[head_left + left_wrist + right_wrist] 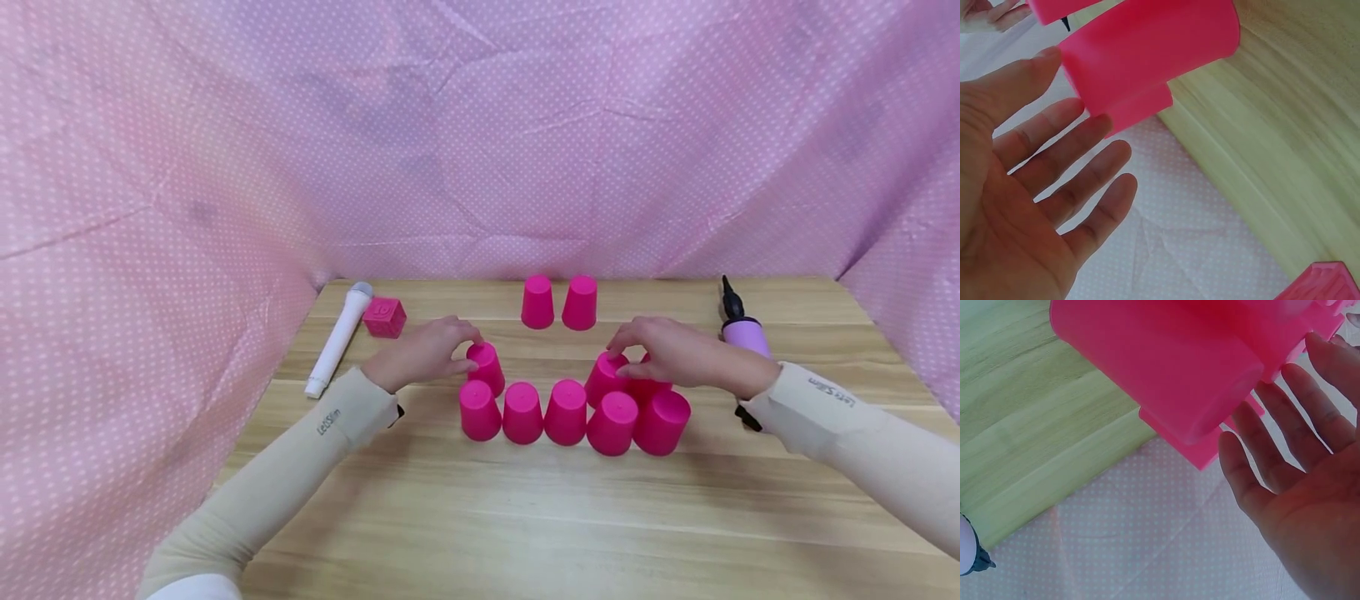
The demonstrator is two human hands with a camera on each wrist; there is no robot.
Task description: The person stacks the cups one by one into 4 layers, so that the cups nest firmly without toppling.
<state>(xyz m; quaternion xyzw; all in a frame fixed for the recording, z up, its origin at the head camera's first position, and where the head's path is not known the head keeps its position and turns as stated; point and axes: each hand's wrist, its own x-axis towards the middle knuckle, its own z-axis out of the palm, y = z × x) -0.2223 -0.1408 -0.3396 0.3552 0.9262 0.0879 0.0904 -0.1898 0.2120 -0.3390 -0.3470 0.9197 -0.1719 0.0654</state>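
Upside-down pink plastic cups stand on the table. My left hand [423, 352] pinches the top of a pink cup [487, 373] behind the left end of the front row, thumb and index finger at its rim; the other fingers are spread in the left wrist view. On the right, my right hand [667, 354] pinches the top of another pink cup [604, 385] with thumb and fingertips. A further cup [649, 388] stands beside it, partly hidden by that hand. Several cups form the front row, including a middle cup [566, 412] and a right-end cup [663, 423].
Two more pink cups, a left one [537, 302] and a right one [580, 303], stand at the back. A white microphone [337, 342] and a pink cube [385, 318] lie at left. The purple hand pump [746, 335] is at right, partly behind my right arm. Dotted pink cloth [480, 167] surrounds the table.
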